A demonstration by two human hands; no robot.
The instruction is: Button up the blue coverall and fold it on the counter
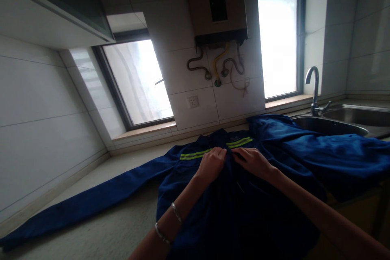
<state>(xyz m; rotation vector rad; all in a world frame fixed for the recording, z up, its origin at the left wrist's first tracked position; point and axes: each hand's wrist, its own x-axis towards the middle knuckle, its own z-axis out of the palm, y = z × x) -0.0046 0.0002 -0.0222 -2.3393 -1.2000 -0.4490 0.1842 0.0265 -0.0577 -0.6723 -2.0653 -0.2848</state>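
the blue jacket [210, 215] lies on the desk [134, 215], collar [222, 133] toward the back edge, front opening running to the near edge, with left hand [214, 158] and right hand [251, 160] equally near, fingers apparently pinching cloth beside that opening.

no readable lettering or numbers, faint mark [236, 139] on the blue jacket [210, 211], too small to make out

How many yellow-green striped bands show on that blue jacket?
2: one band beside the left hand, another band just beyond the right hand. Others may be hidden.
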